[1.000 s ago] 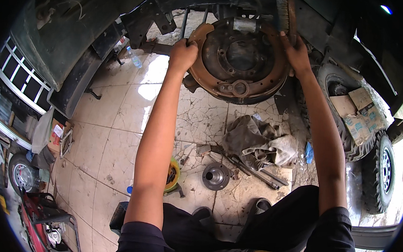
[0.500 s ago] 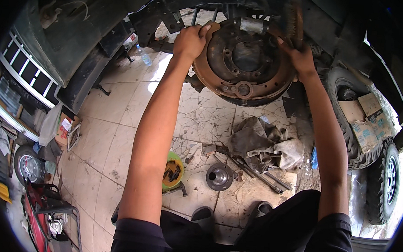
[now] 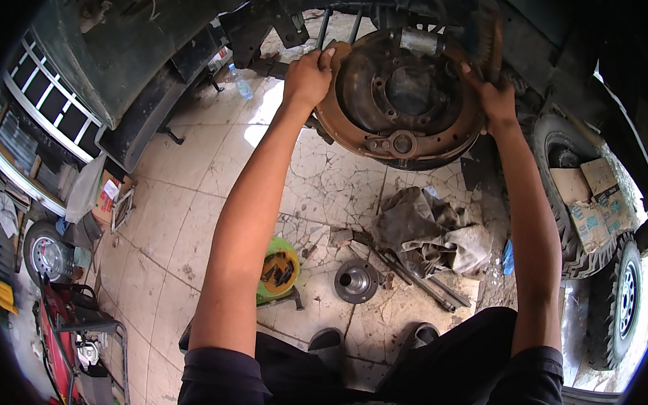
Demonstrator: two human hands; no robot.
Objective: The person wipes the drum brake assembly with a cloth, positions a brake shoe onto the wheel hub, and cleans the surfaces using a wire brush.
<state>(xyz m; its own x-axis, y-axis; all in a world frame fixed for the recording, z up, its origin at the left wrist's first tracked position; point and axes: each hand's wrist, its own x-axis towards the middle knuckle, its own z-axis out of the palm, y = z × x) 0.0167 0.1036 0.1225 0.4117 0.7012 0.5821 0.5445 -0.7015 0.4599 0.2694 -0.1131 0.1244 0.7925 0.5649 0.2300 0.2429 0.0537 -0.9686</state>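
Two hands (image 3: 309,75) (image 3: 493,98) gripping face-on brake plate (image 3: 405,96)

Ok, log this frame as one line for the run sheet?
left hand grips left rim of rusty brake backing plate | right hand holds brush at its right edge | hub, rag on tiled floor

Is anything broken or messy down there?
Yes. The floor tiles are badly cracked. A crumpled rag, long tools and a loose hub lie scattered on them. The rusty brake plate, gripped by the left hand and right hand, has no wheel on it.
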